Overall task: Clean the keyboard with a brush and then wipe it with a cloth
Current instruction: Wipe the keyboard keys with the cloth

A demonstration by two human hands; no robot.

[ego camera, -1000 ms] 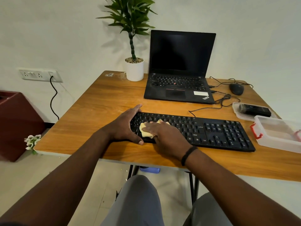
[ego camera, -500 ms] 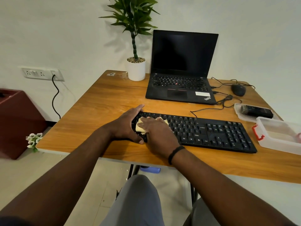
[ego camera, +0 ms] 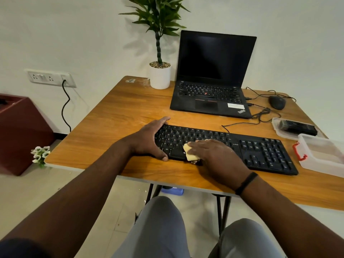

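A black keyboard (ego camera: 260,151) lies across the near part of the wooden table (ego camera: 111,127). My left hand (ego camera: 149,140) grips its left end, fingers over the far edge and thumb on the near edge. My right hand (ego camera: 214,153) holds a folded yellow cloth (ego camera: 189,153) and presses it on the keys left of the middle, near the front edge. Most of the cloth is hidden under my fingers. A black brush (ego camera: 297,126) lies in a clear lid (ego camera: 277,127) at the right.
An open black laptop (ego camera: 214,71) stands behind the keyboard, with a potted plant (ego camera: 160,77) to its left. A mouse (ego camera: 277,102) and loose cables lie at the back right. A clear plastic box (ego camera: 325,155) with a red clip sits right of the keyboard.
My right hand slid the cloth to the keyboard's left end, then back right toward the middle. My left hand kept its grip on the left end.
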